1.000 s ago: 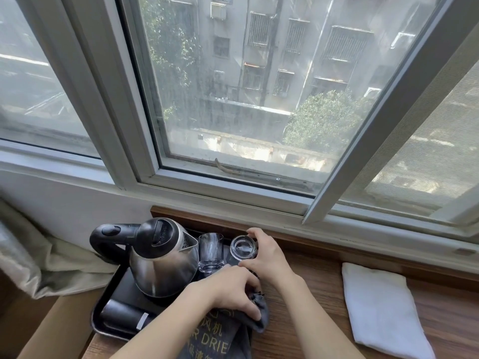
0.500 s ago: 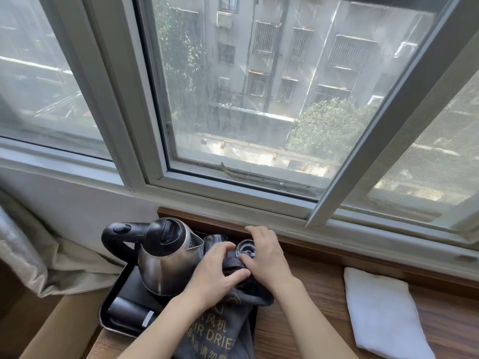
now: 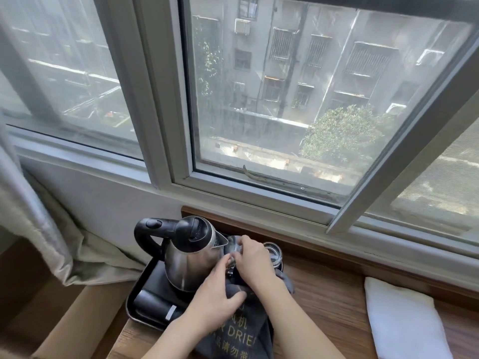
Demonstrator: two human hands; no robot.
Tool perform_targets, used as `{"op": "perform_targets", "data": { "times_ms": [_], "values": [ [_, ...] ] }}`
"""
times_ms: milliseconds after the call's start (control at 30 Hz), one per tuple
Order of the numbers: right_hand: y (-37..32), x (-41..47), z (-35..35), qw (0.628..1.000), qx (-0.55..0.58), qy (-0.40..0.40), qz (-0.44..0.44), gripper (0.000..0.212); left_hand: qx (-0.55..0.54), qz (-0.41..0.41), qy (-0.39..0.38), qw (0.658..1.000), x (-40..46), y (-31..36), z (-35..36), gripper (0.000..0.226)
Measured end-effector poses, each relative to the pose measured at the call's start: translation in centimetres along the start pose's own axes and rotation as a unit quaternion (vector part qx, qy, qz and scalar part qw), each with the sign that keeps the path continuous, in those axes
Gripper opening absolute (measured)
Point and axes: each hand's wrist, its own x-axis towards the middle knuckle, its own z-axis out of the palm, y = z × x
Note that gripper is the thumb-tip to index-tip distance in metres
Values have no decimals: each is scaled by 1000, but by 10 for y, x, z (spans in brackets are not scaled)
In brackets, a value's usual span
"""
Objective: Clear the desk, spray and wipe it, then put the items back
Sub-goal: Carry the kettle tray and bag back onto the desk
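The dark bag (image 3: 239, 335) under both hands reads "DRIE" in gold letters.

A: so what's around there besides the stuff being tidied?

B: mostly a big window (image 3: 272, 99) with a pale frame, glass pretty grimy. Through it there's a grey apartment block (image 3: 324, 60) with barred windows, an air conditioner unit (image 3: 242, 26) on its wall, and a bushy green tree (image 3: 344, 133) lower right.

A: anything indoors?

B: a beige curtain (image 3: 33, 216) hanging at the left, bunched against the white wall (image 3: 108, 198) under the sill.
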Motion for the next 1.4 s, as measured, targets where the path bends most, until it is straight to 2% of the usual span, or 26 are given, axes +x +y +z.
{"op": "perform_targets", "data": {
  "times_ms": [167, 300, 467, 600, 1133, 1400],
  "values": [
    [-3, -6, 12, 996, -65, -27, 51, 44, 0, -12, -5, 1000, -1, -3, -4, 99],
    [-8, -4, 18, 993, -90, -22, 68, 44, -4, -11, -25, 1000, 0, -3, -9, 104],
    [-9, 1, 18, 992, -71, -33, 104, 51, 3, -6, -34, 999, 1, -8, -11, 105],
    [-10, 1, 18, 990, -58, -28, 125, 48, 3, -5, -40, 999, 0, -10, -12, 104],
    [-9, -16, 1, 992, -76, 69, 77, 52, 18, 35, -17, 999, -5, -11, -10, 97],
    [0, -17, -15, 990, -111, 78, 24, 53, 37, 28, -29, 998, -4, -3, -8, 94]
  ]
}}
